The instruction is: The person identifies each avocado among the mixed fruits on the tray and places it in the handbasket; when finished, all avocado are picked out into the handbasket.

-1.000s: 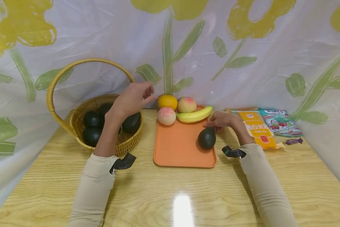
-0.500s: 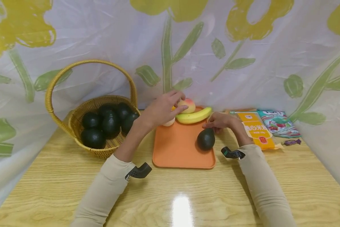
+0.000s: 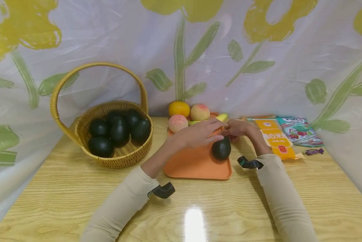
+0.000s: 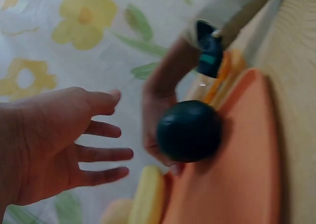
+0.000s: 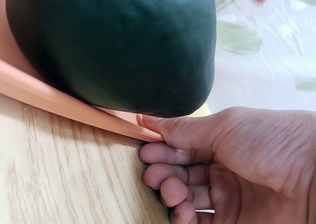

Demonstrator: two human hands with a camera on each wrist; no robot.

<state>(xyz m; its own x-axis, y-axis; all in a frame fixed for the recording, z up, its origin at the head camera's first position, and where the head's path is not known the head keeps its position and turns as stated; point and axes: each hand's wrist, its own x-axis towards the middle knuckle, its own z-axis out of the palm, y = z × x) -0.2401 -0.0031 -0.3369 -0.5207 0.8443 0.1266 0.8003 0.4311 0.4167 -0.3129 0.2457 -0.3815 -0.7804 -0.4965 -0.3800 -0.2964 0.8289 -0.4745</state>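
Note:
A dark green avocado (image 3: 221, 150) lies on the right side of the orange tray (image 3: 190, 166). My left hand (image 3: 197, 134) is over the tray beside it, fingers spread and relaxed with nothing in them; the left wrist view shows a gap between this hand (image 4: 54, 145) and the avocado (image 4: 190, 132). At the tray's right edge, my right hand (image 3: 237, 129) pinches the rim. In the right wrist view its thumb (image 5: 185, 131) lies over the rim and the other fingers curl below. Part of the banana (image 3: 222, 117) is hidden behind my left hand.
A wicker basket (image 3: 120, 163) with a tall handle holds several avocados (image 3: 100, 146) at left. An orange-yellow fruit (image 3: 179, 109) and two peaches (image 3: 178, 123) sit at the tray's back. Snack bags (image 3: 274, 137) and a wrapped candy (image 3: 314, 151) lie at right.
My left hand has moved right from near the basket, past the peaches, to beside the avocado on the tray. The right hand stays at the tray's rim.

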